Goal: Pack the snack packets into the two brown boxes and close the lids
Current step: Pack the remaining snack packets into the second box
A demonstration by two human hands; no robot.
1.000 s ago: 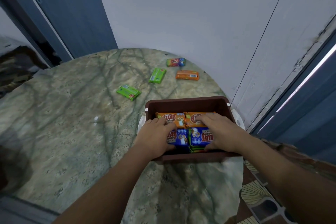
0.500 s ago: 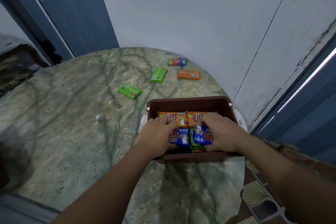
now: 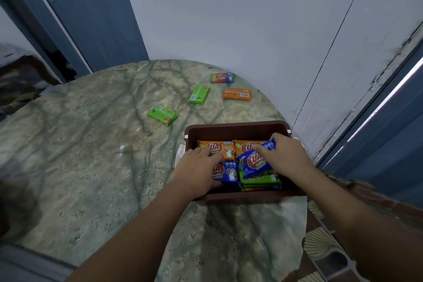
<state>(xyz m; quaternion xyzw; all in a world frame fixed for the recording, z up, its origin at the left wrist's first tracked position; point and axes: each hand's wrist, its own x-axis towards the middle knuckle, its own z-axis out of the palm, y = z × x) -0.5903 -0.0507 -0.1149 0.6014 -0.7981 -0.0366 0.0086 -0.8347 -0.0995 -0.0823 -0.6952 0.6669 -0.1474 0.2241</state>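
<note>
Packing the brown box (image 3: 238, 129) at the table's right edge: right hand (image 3: 283, 155) pinches a tilted blue packet (image 3: 255, 162) needing flat seating, left hand (image 3: 196, 169) presses neighbours with relaxed fingers.

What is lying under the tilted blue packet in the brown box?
Under the blue packet, pinched by the right hand, green packets lie stacked in the brown box. Anything lower is covered.

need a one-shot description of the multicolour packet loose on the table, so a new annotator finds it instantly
Start at the round green-veined marble table and go past the open brown plastic box to the far edge by the white wall. Four loose packets lie there; the rainbow-striped snack packet is farthest back. Unlike the two plain green packets and the orange packet just in front of it, it blends several colours.
</note>
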